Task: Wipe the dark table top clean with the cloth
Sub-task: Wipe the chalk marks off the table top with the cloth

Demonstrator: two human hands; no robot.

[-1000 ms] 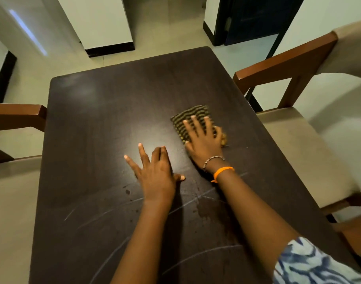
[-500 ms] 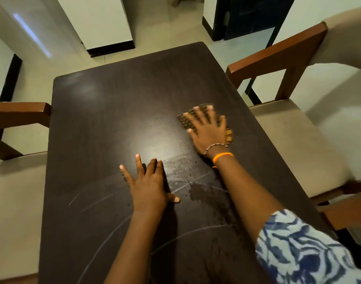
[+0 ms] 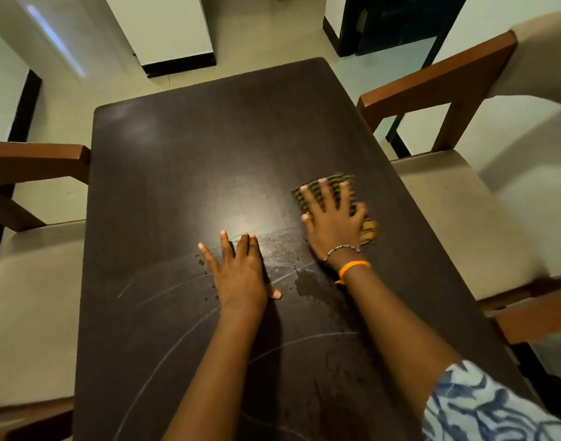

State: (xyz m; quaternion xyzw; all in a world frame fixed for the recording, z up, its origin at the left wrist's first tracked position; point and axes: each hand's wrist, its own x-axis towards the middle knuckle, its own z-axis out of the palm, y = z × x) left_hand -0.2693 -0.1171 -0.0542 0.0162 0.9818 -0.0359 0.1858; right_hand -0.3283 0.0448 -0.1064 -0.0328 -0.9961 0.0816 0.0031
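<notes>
**Cloth pinned under right hand, right side of table**

I see most of the cloth [image 3: 330,192] hidden beneath my right hand [image 3: 333,224]; only its striped far edge and a tan corner by the wrist show. Right fingers are spread and pressed flat on the cloth, not gripping it. Left hand [image 3: 241,275] lies flat on the dark table top [image 3: 193,154], fingers extended, holding nothing. Wet patch [image 3: 307,286] and pale curved streaks lie between and behind the hands. Table's near edge is cut off; chairs [image 3: 447,198] flank both sides, partly out of view.
</notes>
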